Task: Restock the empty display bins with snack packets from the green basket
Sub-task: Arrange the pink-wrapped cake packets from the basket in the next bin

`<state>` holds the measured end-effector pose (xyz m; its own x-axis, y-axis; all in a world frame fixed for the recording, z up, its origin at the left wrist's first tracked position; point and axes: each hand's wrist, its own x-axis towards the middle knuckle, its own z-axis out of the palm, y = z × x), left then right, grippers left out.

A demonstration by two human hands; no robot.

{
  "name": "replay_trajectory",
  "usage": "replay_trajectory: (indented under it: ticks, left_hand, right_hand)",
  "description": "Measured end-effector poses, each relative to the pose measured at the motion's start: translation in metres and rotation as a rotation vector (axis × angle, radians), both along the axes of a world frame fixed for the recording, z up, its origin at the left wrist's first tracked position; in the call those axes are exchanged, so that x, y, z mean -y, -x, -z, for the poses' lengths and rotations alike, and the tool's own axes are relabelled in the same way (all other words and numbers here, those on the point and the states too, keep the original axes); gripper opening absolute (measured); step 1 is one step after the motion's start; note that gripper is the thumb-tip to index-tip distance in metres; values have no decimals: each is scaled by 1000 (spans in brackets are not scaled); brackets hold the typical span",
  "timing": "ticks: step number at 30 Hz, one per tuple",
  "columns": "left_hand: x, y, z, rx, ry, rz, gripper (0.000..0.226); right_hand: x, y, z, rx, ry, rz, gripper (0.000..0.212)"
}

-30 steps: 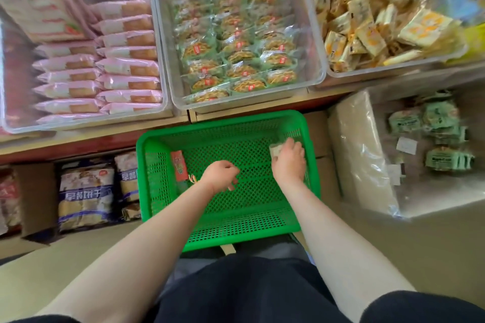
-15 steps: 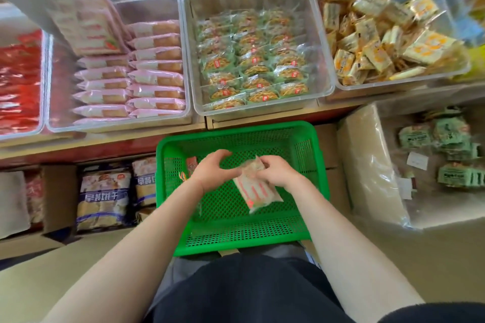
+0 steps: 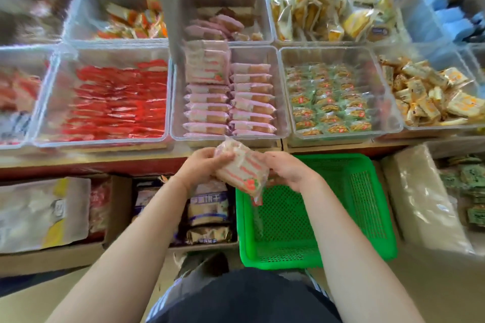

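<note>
I hold a clear snack packet with pink stripes and a red strawberry print between both hands, just below the shelf edge. My left hand grips its left end and my right hand grips its right end. Beneath them the green basket sits on the floor, its mesh bottom bare where it shows. Straight ahead is a clear bin of pink-wrapped cakes, with matching strawberry packets stacked at its back left.
Clear bins line the shelf: red packets to the left, green-wrapped snacks and yellow packets to the right. Cardboard boxes of bagged goods sit under the shelf on the left. A large plastic bag stands right of the basket.
The packet came up out of the basket to the shelf edge, held in both hands. My view swung left and up, showing more bins and a back row.
</note>
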<state>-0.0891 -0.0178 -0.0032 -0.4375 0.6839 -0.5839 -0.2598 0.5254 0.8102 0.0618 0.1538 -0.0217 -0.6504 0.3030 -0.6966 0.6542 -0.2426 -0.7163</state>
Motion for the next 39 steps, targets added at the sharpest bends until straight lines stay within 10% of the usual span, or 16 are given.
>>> replay_trajectory:
  ticks: [17,24,39]
  left_hand:
    - [-1,117,-16,-154,-307,-391,23]
    - [-36,157,25,-960,146,-244,49]
    - [-39,159,52,-1090,490,-12,70]
  right_hand:
    - [40,134,-49,-108,231,378,37]
    - [-15,167,-58,-170,-107,343,40]
    - [-67,249,-6,8,-396,12,39]
